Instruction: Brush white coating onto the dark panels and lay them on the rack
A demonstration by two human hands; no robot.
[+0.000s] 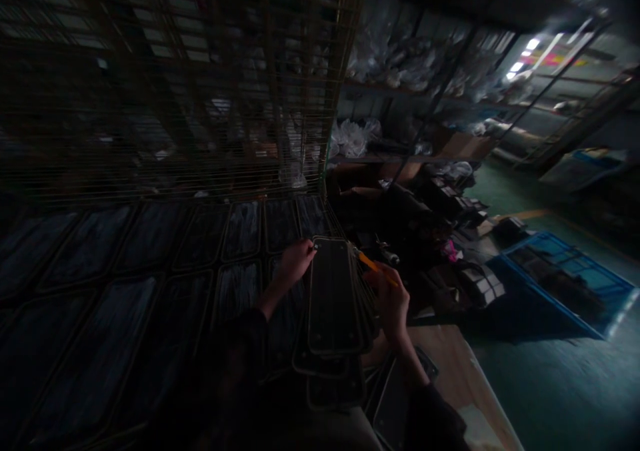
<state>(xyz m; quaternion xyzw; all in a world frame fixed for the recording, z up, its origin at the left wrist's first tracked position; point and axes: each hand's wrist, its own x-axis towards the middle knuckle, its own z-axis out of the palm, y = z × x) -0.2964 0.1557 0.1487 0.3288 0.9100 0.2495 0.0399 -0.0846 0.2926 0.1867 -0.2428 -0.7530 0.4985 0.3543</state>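
In the dim head view, a dark rectangular panel with rounded corners and a pale rim lies on a stack of similar panels. My left hand is closed, its fingertips pinching the panel's far left corner; a small whitish spot shows there. My right hand is wrapped around a slim orange-handled tool. The tool's greyish tip points left, close to the panel's far right corner. Its exact kind is too dark to make out, and so is whether the tip touches the rim.
Rows of dark framed panels spread across the left, with a wire mesh rack behind them. A wooden board lies at right. Beyond are a blue-framed bin, shelves with plastic bags, and green floor.
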